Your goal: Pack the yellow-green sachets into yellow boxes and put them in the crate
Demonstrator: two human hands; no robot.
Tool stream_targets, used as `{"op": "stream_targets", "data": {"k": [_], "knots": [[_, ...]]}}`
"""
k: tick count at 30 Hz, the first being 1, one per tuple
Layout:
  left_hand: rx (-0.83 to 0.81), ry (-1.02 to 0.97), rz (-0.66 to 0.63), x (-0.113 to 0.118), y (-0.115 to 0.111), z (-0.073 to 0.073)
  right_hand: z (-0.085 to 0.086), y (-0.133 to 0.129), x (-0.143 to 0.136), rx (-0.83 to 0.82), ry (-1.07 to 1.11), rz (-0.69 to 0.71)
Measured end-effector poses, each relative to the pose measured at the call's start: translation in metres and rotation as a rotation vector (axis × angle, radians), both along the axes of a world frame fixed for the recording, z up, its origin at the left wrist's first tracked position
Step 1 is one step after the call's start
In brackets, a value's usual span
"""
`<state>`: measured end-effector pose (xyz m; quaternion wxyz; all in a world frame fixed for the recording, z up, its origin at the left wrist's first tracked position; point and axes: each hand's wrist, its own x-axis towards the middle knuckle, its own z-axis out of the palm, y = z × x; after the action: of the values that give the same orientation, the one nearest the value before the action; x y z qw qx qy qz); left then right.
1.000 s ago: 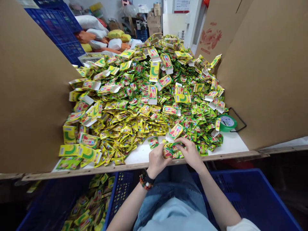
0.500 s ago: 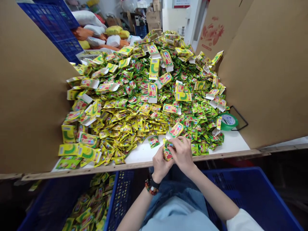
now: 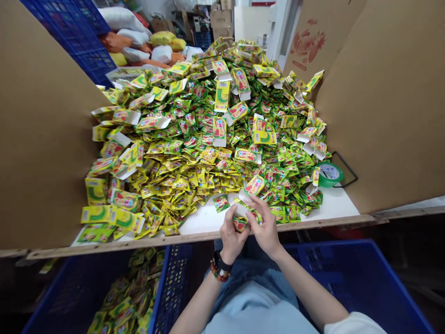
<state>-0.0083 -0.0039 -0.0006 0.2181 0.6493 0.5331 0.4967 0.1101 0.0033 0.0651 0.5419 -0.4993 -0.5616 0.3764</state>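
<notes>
Near the table's front edge, my left hand [image 3: 233, 234] is wrapped round a small candy box [image 3: 239, 223], whose white flap faces up. My right hand [image 3: 266, 227] is beside it on the right, thumb and fingers bent near the box's open end; whether they pinch anything is hard to see. Just beyond my hands lies another printed box [image 3: 255, 185] with a white flap. A single green packet [image 3: 221, 203] rests on the white tabletop [image 3: 200, 219]. Behind them rises a big heap of yellow and green packets [image 3: 181, 181] with loose boxes on it.
Cardboard walls [image 3: 389, 106] stand on both sides. A green tape roll [image 3: 329, 174] and a black wire frame [image 3: 347, 168] lie at the right. Below the table are a blue crate [image 3: 166, 287] with packets inside at left and another blue crate [image 3: 375, 278] at right. Sacks [image 3: 121, 21] are piled behind.
My right hand has opened somewhat and drawn slightly away from my left. The box in my left hand now shows a white flap on top. The view has shifted slightly.
</notes>
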Motion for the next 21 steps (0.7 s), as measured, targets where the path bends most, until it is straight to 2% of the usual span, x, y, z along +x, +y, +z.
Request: {"op": "stream_targets", "data": {"k": [2,5,8,11,13,16,18,21], "knots": [[0.060,0.041,-0.036,0.000,0.000,-0.003,-0.009,0.004,-0.001,-0.129,0.174,-0.019],[0.078,0.116,-0.096,0.001,0.001,-0.005,-0.018,0.006,-0.004,-0.276,0.287,0.149],[0.055,0.111,-0.085,0.001,0.003,-0.002,-0.018,0.002,-0.004,-0.166,0.164,0.262],[-0.006,0.115,-0.070,0.003,0.003,0.002,-0.017,-0.002,-0.003,-0.008,0.009,0.247],[-0.031,0.141,-0.073,0.004,0.002,0.003,-0.017,-0.002,-0.003,-0.003,-0.012,0.184],[-0.012,0.168,-0.060,0.006,0.003,0.004,-0.018,0.002,-0.003,-0.084,0.014,0.139],[-0.006,0.175,-0.046,0.005,0.003,0.004,-0.018,0.004,-0.002,-0.091,0.004,0.171],[-0.039,0.165,-0.038,0.003,0.002,0.003,-0.018,0.001,0.002,-0.012,-0.106,0.260]]}}
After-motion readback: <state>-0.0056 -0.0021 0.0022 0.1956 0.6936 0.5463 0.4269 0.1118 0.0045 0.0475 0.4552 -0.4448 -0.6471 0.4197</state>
